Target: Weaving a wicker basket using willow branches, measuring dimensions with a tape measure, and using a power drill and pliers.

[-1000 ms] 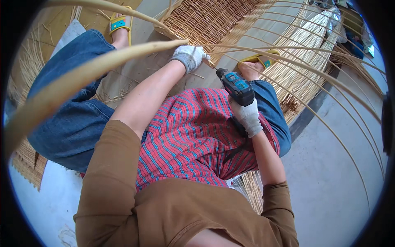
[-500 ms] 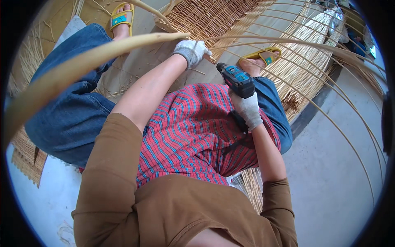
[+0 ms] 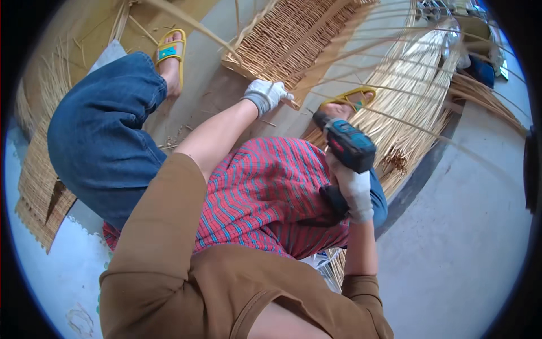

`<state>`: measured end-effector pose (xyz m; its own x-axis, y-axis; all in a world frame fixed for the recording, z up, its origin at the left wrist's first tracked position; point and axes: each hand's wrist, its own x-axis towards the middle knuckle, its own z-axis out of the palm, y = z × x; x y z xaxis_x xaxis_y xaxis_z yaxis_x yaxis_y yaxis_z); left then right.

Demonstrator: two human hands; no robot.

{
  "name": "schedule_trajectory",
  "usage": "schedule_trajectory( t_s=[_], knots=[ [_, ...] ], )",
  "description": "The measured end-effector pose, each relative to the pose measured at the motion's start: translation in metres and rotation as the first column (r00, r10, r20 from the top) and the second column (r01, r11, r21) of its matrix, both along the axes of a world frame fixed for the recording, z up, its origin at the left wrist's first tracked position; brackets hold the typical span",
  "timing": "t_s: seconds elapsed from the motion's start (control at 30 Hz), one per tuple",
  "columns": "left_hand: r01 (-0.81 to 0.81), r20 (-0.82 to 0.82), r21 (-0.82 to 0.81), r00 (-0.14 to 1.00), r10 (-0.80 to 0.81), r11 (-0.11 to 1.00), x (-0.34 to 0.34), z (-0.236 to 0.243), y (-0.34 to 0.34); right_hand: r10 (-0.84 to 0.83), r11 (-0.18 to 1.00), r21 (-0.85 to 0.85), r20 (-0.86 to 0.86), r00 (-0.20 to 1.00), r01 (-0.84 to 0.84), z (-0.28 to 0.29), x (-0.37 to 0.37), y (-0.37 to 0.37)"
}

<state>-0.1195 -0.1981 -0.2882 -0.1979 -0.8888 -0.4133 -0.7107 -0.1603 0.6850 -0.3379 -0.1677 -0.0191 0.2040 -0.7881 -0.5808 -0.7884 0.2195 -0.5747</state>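
Pale concrete floor [image 3: 468, 237] spreads under the seated person, strewn with cane offcuts, with a flat woven mat [image 3: 39, 186] at the left edge and a heap of loose cane strips [image 3: 418, 90] fanning out on the right. Ahead lies a woven wicker panel [image 3: 293, 39], its near corner at the person's feet in yellow sandals [image 3: 169, 51]. The left hand [image 3: 266, 93], in a white work glove, is closed on that corner of the panel. The right hand [image 3: 355, 189], also gloved, is wrapped round the grip of a blue cordless drill [image 3: 344, 141], held above the lap with its tip aimed toward the same corner, just short of it.
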Motion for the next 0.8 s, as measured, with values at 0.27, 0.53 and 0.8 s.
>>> schedule_trajectory(
  t_s=[0.27,0.53,0.8],
  knots=[
    [0.13,0.139,-0.388,0.987,-0.082,0.913,-0.034,0.007,-0.078,-0.306,0.951,0.045,0.259,0.916,0.305,0.031,-0.005,0.017],
    [-0.656,-0.33,-0.307,0.753,0.57,0.689,-0.001,-0.015,-0.039,-0.222,0.975,0.028,0.204,0.953,0.221,0.021,-0.027,0.013],
    [-0.668,-0.494,0.0,0.647,0.581,0.744,0.13,-0.017,-0.149,0.137,0.988,-0.13,0.435,0.89,-0.089,0.034,0.03,-0.028]
  ],
)
